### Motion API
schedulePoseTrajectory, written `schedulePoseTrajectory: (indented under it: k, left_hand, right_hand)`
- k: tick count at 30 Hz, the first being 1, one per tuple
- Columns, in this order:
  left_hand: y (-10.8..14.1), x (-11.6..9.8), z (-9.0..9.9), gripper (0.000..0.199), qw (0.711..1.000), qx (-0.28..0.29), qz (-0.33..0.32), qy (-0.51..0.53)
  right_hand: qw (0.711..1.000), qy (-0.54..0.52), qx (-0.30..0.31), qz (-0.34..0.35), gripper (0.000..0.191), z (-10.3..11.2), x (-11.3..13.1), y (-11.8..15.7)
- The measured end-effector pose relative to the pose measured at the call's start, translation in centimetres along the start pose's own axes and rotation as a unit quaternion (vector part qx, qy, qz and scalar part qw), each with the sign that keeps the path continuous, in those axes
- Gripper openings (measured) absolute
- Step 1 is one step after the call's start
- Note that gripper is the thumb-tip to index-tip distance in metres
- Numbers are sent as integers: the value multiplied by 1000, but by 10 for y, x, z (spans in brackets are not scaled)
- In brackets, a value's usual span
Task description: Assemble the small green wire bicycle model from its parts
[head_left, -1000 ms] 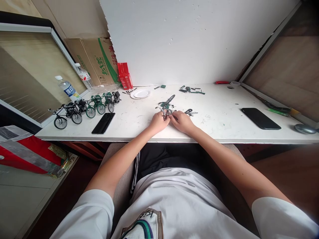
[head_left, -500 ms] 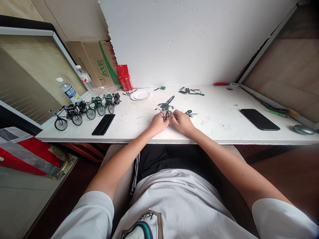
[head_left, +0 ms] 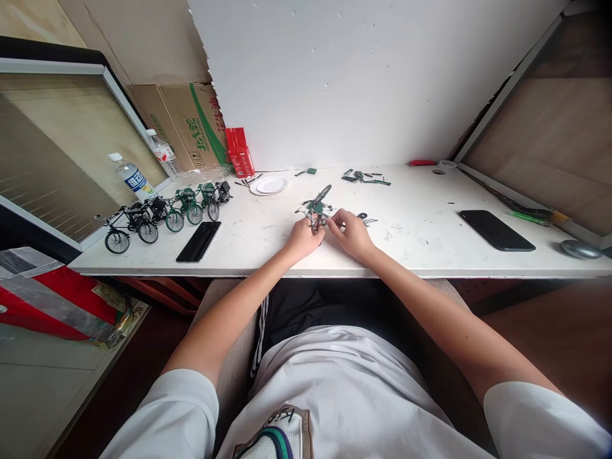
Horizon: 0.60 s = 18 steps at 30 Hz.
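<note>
Near the table's front edge, my left hand (head_left: 304,238) is closed around a partly built model bicycle (head_left: 313,218). Its silver handlebar and dark frame stick up above the fingers. Close against it on the right, my right hand (head_left: 352,233) is in a pinch at the bicycle's side. A thin dark piece shows at those fingertips, too small to name. Just beyond the hands lie a small black wheel (head_left: 323,193) and a green part (head_left: 315,206). Small dark and silver parts (head_left: 367,220) rest right of my right hand.
Several assembled model bicycles (head_left: 174,220) stand at left by a phone (head_left: 199,241) and bottles (head_left: 132,177). White plates (head_left: 269,184), a red box (head_left: 240,153) and loose parts (head_left: 367,176) are farther back. Another phone (head_left: 497,230) and a mouse (head_left: 580,248) lie right.
The fingers of my right hand have shifted slightly, and a thin dark piece now shows between them. My left hand keeps its hold on the model bicycle.
</note>
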<state>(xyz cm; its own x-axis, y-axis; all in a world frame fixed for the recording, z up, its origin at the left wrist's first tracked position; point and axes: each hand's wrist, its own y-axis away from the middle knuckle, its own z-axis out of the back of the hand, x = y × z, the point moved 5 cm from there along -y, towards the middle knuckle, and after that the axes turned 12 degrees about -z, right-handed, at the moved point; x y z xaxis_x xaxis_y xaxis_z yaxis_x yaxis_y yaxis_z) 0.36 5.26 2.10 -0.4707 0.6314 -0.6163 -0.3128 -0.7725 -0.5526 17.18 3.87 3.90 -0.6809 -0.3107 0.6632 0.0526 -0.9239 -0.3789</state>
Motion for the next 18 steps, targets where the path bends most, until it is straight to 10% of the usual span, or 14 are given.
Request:
schedulePoseTrajectory:
  k: [18]
  left_hand:
    - [2,-8,1,5,999,27,24,3]
  right_hand:
    - [997,50,-7,-65,44,2,0,1]
